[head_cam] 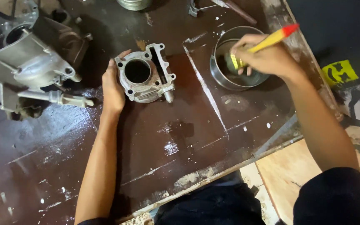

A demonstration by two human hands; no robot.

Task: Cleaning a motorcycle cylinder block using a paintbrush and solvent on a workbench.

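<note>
Cast-metal engine cylinder, dull grey, finned, round bore facing up, upper centre on wet dark table; long axis toward frame top. Left hand cupped against its left side. Right hand clenched around yellow, red-tipped brush, slanting down-left into shiny round tin.

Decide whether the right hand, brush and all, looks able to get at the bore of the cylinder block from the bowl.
Probably yes. The right hand holds the brush over the metal bowl; bare table lies between it and the cylinder block, and the left hand grips only its far side.
</note>
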